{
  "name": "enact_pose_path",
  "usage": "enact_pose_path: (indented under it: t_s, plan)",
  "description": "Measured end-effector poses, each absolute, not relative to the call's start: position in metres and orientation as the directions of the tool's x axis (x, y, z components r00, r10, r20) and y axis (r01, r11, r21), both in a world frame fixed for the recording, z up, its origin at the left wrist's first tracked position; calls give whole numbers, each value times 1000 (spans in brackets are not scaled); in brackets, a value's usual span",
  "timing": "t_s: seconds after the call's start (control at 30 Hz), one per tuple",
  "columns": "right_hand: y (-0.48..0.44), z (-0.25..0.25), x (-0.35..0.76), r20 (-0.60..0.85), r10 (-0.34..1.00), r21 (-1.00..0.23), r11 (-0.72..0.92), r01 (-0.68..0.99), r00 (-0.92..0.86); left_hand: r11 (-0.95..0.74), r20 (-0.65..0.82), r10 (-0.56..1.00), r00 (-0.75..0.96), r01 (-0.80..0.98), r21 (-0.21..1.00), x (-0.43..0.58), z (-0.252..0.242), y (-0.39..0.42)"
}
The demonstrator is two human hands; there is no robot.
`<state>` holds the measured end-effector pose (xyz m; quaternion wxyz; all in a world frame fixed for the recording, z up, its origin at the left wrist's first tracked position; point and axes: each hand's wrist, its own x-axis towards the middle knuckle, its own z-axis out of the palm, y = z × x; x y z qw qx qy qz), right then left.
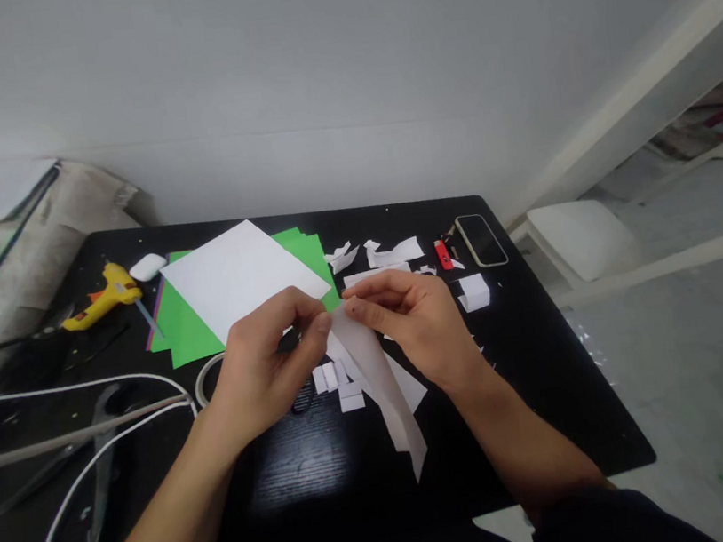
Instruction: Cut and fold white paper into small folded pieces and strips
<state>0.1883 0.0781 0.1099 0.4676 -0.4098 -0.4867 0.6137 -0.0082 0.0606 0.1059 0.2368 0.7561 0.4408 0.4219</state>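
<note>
A strip of white paper [380, 380] hangs down from between my two hands, its lower end bent and pointed. My left hand [276, 355] pinches its top edge between thumb and forefinger. Close beside it, my right hand [413, 322] is closed on the same top edge. Under the strip lies another white paper piece [411, 387], partly covered. Small folded white paper pieces [350, 395] rest on the black table below my left hand. A white sheet [245, 278] lies over green sheets [189, 340] just beyond my hands.
On the left are a yellow glue gun [109, 293], a white case [147, 267], scissors [104, 478] and a white cable [75, 486]. Paper scraps [394, 253], a red lighter [443, 255], a phone [482, 240] and a small white paper box [474, 292] sit at the right. A wall stands behind the table.
</note>
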Motion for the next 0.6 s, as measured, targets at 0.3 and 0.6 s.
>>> enact_pose_path:
  t_s: [0.3,0.6]
  plan:
    - [79,113,189,-98,929,-971,-167,-170,-356,-487,437,873,216,419,766,-9,105,60]
    - [79,113,190,-132,921,-969,-198,-148,-366,-460,422,887,187,427,778,-11,105,62]
